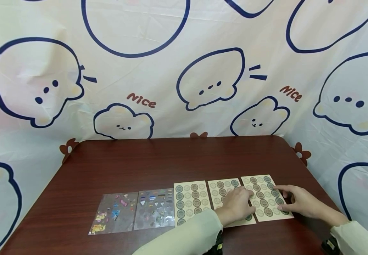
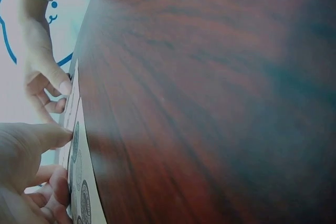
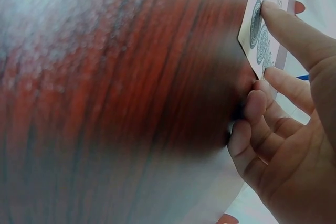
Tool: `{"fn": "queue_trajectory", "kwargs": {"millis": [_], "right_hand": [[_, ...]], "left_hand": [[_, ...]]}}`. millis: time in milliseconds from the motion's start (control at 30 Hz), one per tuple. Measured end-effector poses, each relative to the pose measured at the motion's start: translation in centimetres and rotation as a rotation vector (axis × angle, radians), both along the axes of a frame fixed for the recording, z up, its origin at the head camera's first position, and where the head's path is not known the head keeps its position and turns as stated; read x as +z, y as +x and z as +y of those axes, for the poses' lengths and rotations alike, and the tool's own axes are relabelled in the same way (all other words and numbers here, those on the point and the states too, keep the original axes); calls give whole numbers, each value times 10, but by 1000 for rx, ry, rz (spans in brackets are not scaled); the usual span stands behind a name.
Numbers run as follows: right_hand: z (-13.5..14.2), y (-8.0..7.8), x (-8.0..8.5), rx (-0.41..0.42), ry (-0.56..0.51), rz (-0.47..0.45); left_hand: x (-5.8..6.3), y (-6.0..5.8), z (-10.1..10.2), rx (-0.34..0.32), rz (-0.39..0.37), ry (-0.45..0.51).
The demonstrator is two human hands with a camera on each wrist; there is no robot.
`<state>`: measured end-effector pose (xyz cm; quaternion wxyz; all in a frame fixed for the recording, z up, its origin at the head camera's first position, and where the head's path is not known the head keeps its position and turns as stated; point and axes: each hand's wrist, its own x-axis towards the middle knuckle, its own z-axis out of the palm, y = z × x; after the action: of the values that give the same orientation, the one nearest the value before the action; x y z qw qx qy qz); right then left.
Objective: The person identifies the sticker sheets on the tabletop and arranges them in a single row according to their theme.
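Three cream sheets of round stickers lie side by side on the table: a left sheet (image 1: 188,200), a middle sheet (image 1: 217,184) and a right sheet (image 1: 262,194). My left hand (image 1: 236,207) rests over the middle sheet, its fingertips reaching the right sheet's left edge. At that sheet's right edge, my right hand (image 1: 303,202) touches it with thumb and forefinger spread apart. The right wrist view shows the thumb (image 3: 299,32) on a printed circle and the other fingers bent beside the edge. In the left wrist view, the left thumb (image 2: 50,136) touches a sheet.
Two clear plastic sheets lie to the left, one with colourful small stickers (image 1: 115,212) and one with tiny shapes (image 1: 155,209). The dark red-brown table (image 1: 177,156) meets a cartoon-printed cloth (image 1: 165,78) at the back and sides.
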<state>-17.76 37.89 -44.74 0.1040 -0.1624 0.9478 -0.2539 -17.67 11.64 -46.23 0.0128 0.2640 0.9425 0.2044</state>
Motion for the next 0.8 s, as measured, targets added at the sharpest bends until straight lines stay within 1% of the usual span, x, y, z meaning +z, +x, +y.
{"fn": "queue_trajectory", "kwargs": {"millis": [533, 700, 800], "right_hand": [[-1, -1, 0, 18, -26, 29], [-1, 0, 3, -1, -32, 31], [-2, -1, 4, -23, -25, 42]], "left_hand": [[3, -1, -3, -4, -10, 0], [7, -1, -4, -18, -51, 32], [10, -2, -5, -12, -80, 62]]}}
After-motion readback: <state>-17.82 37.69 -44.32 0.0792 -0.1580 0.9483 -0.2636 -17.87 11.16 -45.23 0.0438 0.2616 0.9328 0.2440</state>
